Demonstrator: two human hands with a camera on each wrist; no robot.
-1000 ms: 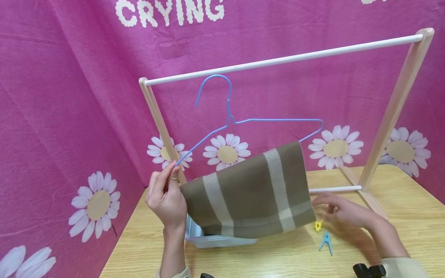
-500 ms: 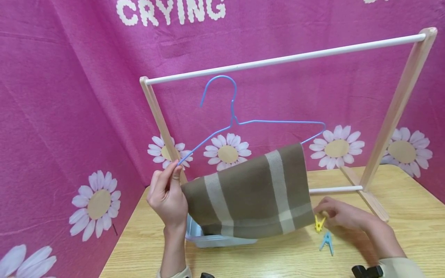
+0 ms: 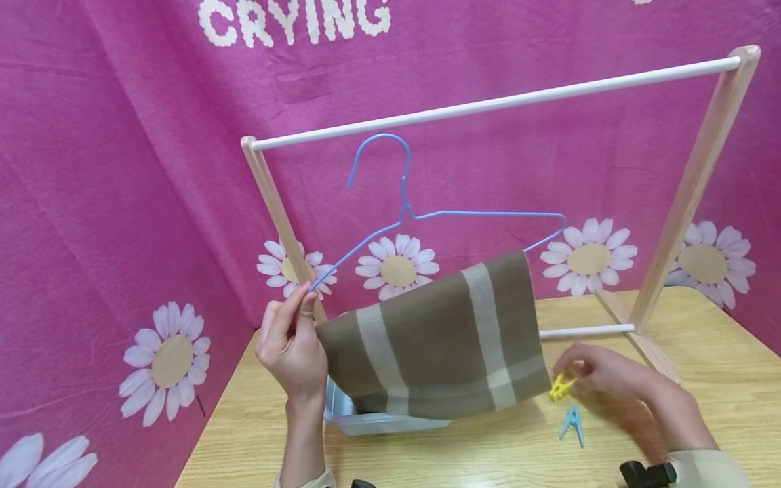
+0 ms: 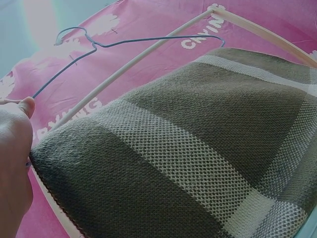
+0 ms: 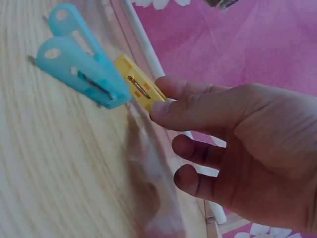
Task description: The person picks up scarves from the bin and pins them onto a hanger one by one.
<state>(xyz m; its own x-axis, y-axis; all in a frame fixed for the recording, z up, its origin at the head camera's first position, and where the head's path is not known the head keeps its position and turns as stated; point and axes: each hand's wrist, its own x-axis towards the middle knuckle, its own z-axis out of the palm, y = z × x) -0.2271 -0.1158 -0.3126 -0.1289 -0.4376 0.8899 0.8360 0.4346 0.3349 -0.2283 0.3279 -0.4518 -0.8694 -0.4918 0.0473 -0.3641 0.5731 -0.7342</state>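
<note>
My left hand [image 3: 294, 346] pinches the lower left corner of a blue wire hanger [image 3: 442, 213], keeping it tilted in front of the rack. Draped over the hanger's lower bar is a brown cloth [image 3: 436, 339] with pale stripes, its right end higher than its left. Low on the right, my right hand [image 3: 610, 373] pinches a yellow clothespin [image 5: 140, 84] between thumb and index finger, the other fingers loosely bent. A light blue clothespin [image 3: 572, 427] stands on the table just in front of it. The hanger's lower bar is mostly hidden under the cloth.
A wooden rack with a white top rod [image 3: 500, 104] stands behind the hanger. Partly hidden below the cloth, a translucent plastic tray [image 3: 390, 425] sits on the wooden table [image 3: 244, 447]. A pink curtain [image 3: 152, 169] with daisies hangs along the back and left.
My right hand has reached the yellow clothespin, taken it between thumb and finger and turned it a little. The left hand, hanger and cloth have hardly moved.
</note>
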